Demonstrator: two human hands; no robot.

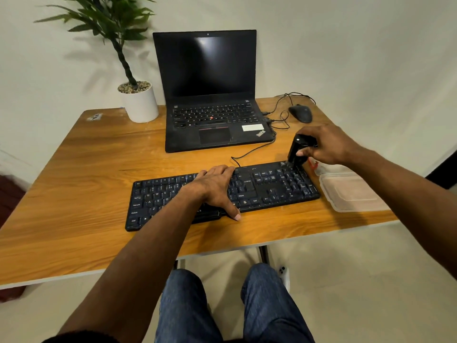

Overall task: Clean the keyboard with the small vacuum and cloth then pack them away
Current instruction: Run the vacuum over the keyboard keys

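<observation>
the keyboard (259, 191) was a black full-size board with pale legends, and it lay flat on the wooden table, slanted so its right end sat farther from the table's near edge than its left. its thin black cable ran off the back edge. the small vacuum (296, 151) was a stubby black cylinder with a round button near its top; it stood nearly upright, leaning a little, with its lower end down on the keys at the far right corner of the keyboard, over the number pad. the cloth could not be made out.
</observation>
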